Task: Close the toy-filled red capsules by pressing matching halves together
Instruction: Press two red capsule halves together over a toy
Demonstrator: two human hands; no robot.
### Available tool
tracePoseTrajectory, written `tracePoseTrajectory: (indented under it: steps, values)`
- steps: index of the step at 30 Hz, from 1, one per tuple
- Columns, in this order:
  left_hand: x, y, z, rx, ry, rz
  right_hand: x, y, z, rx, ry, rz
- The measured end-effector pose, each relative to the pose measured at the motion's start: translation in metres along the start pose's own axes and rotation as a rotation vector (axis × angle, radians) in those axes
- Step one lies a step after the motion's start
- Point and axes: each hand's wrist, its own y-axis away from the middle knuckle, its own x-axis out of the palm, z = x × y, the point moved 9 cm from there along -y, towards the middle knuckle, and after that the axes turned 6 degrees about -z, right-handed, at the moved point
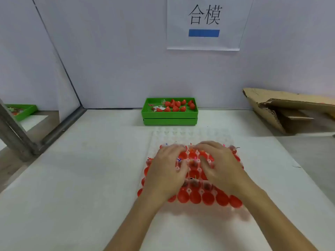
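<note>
Both hands are flat on the clear tray (192, 134) of red capsule halves (194, 196), which sits at about 6 o'clock on the white table (81, 178). The left hand (165, 171) has its fingers spread, palm down on the left half. The right hand (220, 167) does the same on the right, nothing pinched. Up at 12 o'clock a green bin (169, 117) holds loose red halves, and torn cardboard (282, 113) lies at 2 o'clock.
</note>
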Motion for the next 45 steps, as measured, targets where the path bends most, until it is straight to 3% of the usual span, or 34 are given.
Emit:
tracePoseTrajectory:
  steps: [5,14,22,28,34,45]
  values:
    - [0.041,-0.019,0.025,-0.026,-0.294,0.175,0.037,-0.021,-0.019,0.079,0.122,0.19]
    - [0.043,-0.019,0.032,-0.03,-0.295,0.144,0.043,-0.015,-0.025,0.087,0.102,0.184]
    - [0.007,-0.026,0.022,-0.037,-0.057,-0.08,0.037,-0.02,-0.027,0.064,0.073,0.135]
    - [-0.044,-0.043,0.066,-0.269,0.176,-0.261,0.027,-0.026,-0.033,0.069,0.062,0.102]
    - [-0.044,-0.052,0.11,-0.414,0.124,-0.089,0.023,-0.036,-0.03,0.065,0.034,0.09]
    - [-0.006,-0.055,0.098,-0.45,-0.132,0.128,0.027,-0.048,-0.023,0.148,-0.172,-0.018]
